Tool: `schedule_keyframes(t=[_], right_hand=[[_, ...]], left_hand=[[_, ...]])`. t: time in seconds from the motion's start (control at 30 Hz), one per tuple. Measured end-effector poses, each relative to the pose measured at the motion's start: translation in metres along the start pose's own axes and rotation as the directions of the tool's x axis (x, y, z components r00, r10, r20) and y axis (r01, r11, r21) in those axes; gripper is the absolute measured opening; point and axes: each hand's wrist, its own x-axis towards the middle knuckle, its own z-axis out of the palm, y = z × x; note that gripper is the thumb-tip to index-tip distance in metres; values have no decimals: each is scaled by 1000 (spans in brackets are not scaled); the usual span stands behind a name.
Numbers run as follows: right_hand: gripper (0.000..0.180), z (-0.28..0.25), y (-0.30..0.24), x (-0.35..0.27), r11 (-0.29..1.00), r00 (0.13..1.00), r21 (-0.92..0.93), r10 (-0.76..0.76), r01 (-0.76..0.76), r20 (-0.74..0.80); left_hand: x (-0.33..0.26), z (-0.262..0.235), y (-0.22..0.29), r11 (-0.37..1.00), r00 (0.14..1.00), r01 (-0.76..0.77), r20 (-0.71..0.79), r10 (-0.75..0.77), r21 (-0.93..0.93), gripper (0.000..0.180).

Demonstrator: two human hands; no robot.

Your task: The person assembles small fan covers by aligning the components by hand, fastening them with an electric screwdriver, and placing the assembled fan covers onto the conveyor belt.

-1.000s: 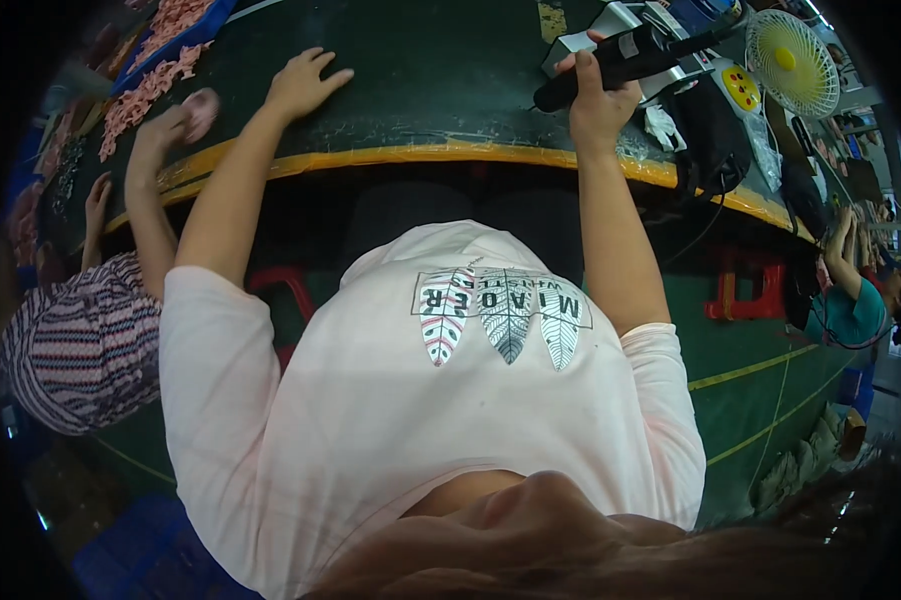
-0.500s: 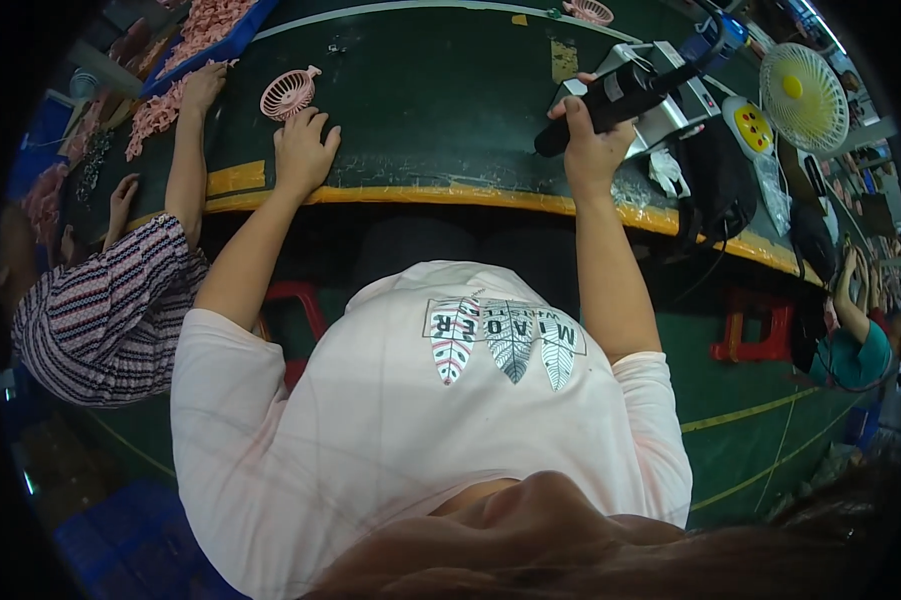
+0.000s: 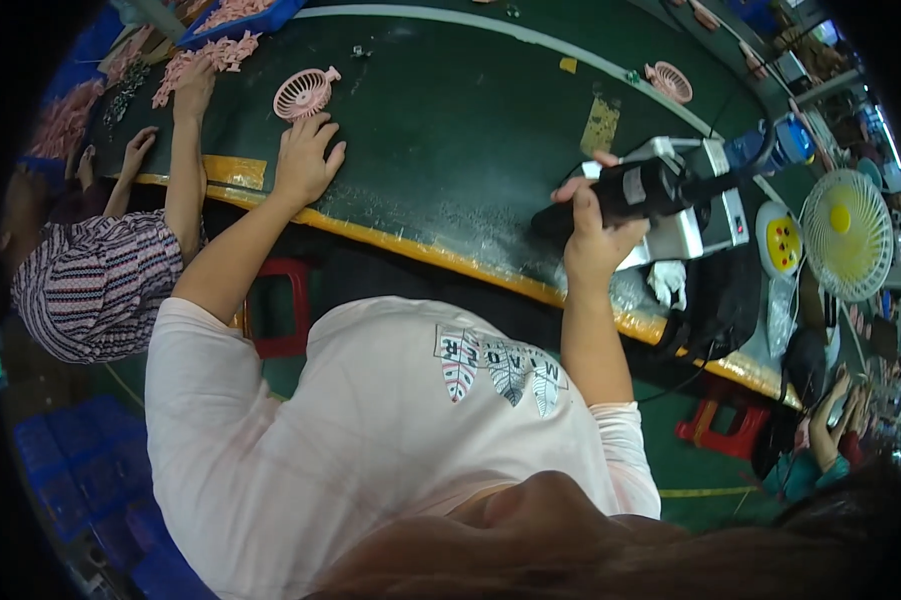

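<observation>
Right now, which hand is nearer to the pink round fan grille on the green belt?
The left hand. Its fingertips reach almost to the pink fan grille, just below it. The right hand is far to the right, its grip closed on a black power screwdriver.

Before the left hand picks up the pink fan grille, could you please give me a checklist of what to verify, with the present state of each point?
1. Left hand at the pink fan grille: ok, fingertips lie just below it on the green belt.
2. Grille free of other parts: ok, it lies alone, apart from the pink parts pile.
3. Neighbour's hand out of the way: not ok, it rests close to the left of the grille.
4. Right hand grip on the black power screwdriver: ok, fingers wrap its body.
5. Screwdriver tip: cannot tell, not visible.
</observation>
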Motion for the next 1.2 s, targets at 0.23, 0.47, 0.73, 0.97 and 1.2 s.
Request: schedule_keyframes(t=[0.23,0.47,0.73,0.97,1.2], right_hand=[[43,6,-5,-3,973,987,166,162,-162,18],[43,4,0,-2,992,994,62,106,-106,1],[58,14,0,-13,981,999,-191,-21,13,-40],[63,23,0,-21,970,998,-234,67,-68,-12],[69,18,6,-22,1000,997,1,-30,30,-65]], left_hand=[[0,-5,-1,998,999,-16,-30,14,-68,26],[-3,-3,0,989,998,-12,-67,2,-145,22],[-2,-10,1,982,982,-19,-189,-17,-187,34],[10,1,-20,958,960,280,-36,-279,59,50],[16,12,62,978,996,82,-5,-85,-191,26]])
